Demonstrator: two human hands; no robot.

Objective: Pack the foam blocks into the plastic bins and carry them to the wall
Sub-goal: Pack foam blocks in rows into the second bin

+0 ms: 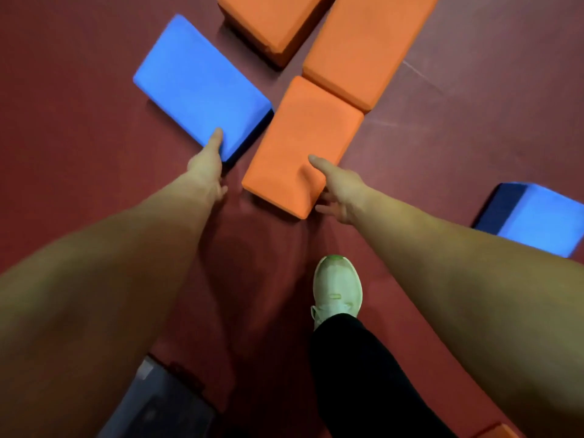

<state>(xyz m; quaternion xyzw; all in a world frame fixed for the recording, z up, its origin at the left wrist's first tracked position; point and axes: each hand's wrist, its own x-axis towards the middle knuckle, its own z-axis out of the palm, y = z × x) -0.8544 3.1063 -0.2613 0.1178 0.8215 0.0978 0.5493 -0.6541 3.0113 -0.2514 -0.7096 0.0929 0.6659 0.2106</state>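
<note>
A blue foam block (199, 83) lies flat on the dark red floor, upper left. My left hand (208, 167) grips its near corner, thumb on top, fingers under the edge. An orange foam block (300, 147) lies just right of it. My right hand (339, 191) clamps its near right corner, thumb pressed into the top face so the foam dents. Two more orange blocks (366, 49) (271, 20) lie beyond. Another blue block (537, 219) rests at the right edge. A grey plastic bin (158, 403) shows at the bottom left, partly hidden by my left arm.
My foot in a pale shoe (336, 292) and black trouser leg stands below the orange block. A corner of one more orange block (493, 433) peeks in at the bottom right. Bare red floor (79, 121) spreads to the left and the upper right.
</note>
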